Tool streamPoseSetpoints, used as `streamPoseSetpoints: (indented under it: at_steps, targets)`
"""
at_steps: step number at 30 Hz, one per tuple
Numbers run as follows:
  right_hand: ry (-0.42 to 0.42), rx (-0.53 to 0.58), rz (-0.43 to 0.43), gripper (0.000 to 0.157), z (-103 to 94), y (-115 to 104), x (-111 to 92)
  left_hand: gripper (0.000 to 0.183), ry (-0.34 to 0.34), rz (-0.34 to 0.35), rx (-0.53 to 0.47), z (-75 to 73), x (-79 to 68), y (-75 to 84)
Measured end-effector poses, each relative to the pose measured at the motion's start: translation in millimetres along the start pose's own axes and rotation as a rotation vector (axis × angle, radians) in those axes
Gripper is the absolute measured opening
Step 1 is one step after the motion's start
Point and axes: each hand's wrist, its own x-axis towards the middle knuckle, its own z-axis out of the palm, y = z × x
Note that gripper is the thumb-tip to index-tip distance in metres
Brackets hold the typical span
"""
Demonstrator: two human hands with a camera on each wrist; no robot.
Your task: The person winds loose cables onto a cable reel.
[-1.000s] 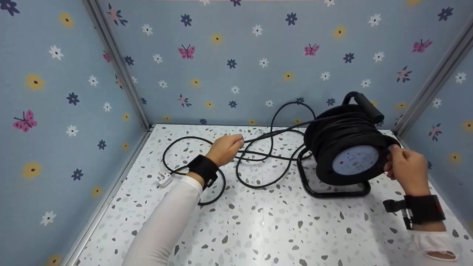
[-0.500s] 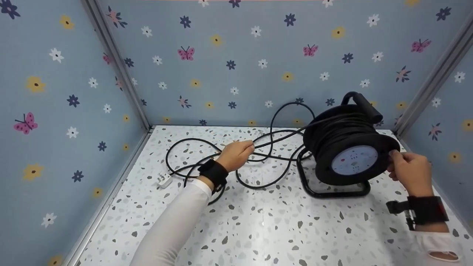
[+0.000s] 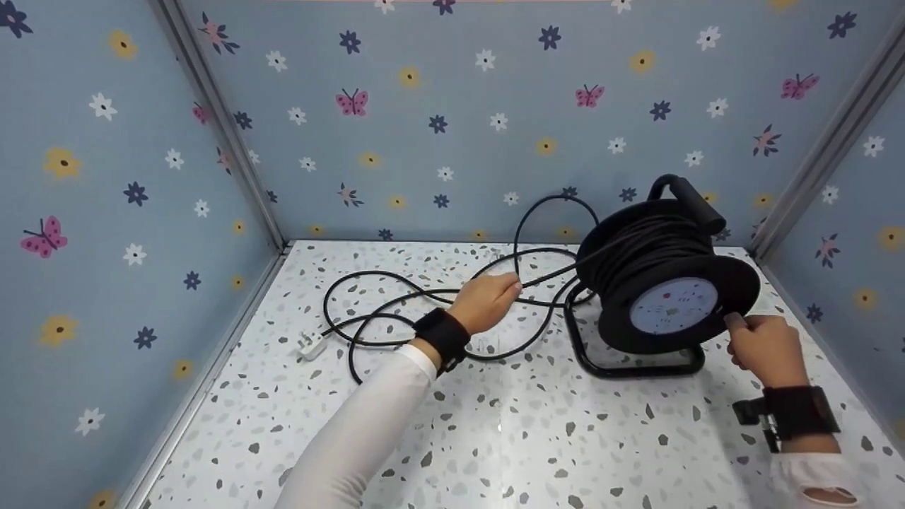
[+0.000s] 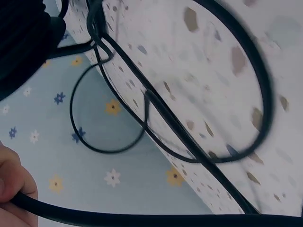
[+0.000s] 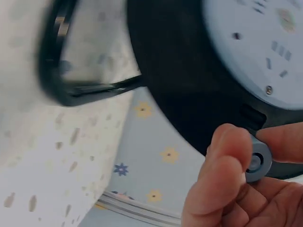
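Note:
A black cable reel (image 3: 654, 244) stands on its bent tube stand (image 3: 640, 371) at the right of the head view, with cable wound round its drum. My right hand (image 3: 767, 351) grips the small grey crank knob (image 5: 261, 161) on the reel's front flange, between thumb and curled fingers in the right wrist view. Left of the reel, my left hand (image 3: 486, 302) holds the black cable (image 4: 142, 220), which runs from the drum through the fingers. Loose loops lie behind and left of that hand. The white plug (image 3: 311, 346) at the cable's end rests on the table.
A speckled white tabletop (image 3: 488, 424) carries everything. Flower-patterned panels (image 3: 424, 141) rise at the back and both sides, joined by metal corner posts (image 3: 219, 113). One cable loop leans up against the back panel. The reel's carrying handle (image 3: 696, 205) sticks up at the top.
My left hand has moved right, toward the reel, with the cable. My right hand has travelled down round the flange with the knob, and the round socket panel has turned. The plug stays put.

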Motion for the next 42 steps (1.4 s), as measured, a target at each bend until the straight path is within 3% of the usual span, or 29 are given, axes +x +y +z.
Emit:
streamPoseSetpoints:
  at_steps: [4,12,16,26,36,42]
  targets:
    - [-0.004,-0.066,-0.009,0.058,17.4,2.8,-4.9,0.034,-0.007,-0.006,0.002,7.6,10.7,16.6]
    - [0.066,-0.12,-0.057,0.052,48.4,2.5,-15.3,0.034,0.009,-0.018,0.034,20.1,26.8,42.0]
    - [0.008,-0.119,-0.058,0.052,58.2,1.8,-17.0,0.033,-0.005,-0.025,0.042,23.6,32.7,52.5]
    - [-0.123,-0.129,-0.13,0.052,73.5,-6.4,-16.3,0.031,-0.034,-0.043,-0.048,30.9,50.1,81.2]
    - [-0.217,-0.116,-0.128,0.054,83.4,-14.7,-18.4,0.031,-0.068,-0.095,-0.189,36.6,59.1,99.7]
    - [-0.18,-0.127,-0.133,0.056,85.5,-21.5,-20.7,0.024,-0.091,-0.091,-0.459,38.1,54.2,91.0]
